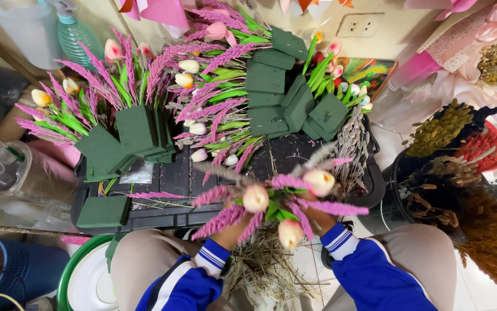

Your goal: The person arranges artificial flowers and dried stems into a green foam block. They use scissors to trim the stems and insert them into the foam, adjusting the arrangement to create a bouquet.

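I look down at an artificial flower arrangement [277,198] of pale tulip buds, pink feathery spikes and green leaves, held above my lap. My left hand [234,227] grips it from below on the left, mostly hidden by the pink spikes. My right hand [317,217] holds its right underside, also largely covered. Both sleeves are blue with white stripes. Whether a foam block sits under the flowers is hidden.
A black tray [162,213] ahead carries several finished arrangements on dark green foam blocks [136,129]. Loose foam blocks [271,78] pile at the back. Dried flower bunches [461,167] stand in a black bucket at right. A green-rimmed white basin [84,276] sits at lower left.
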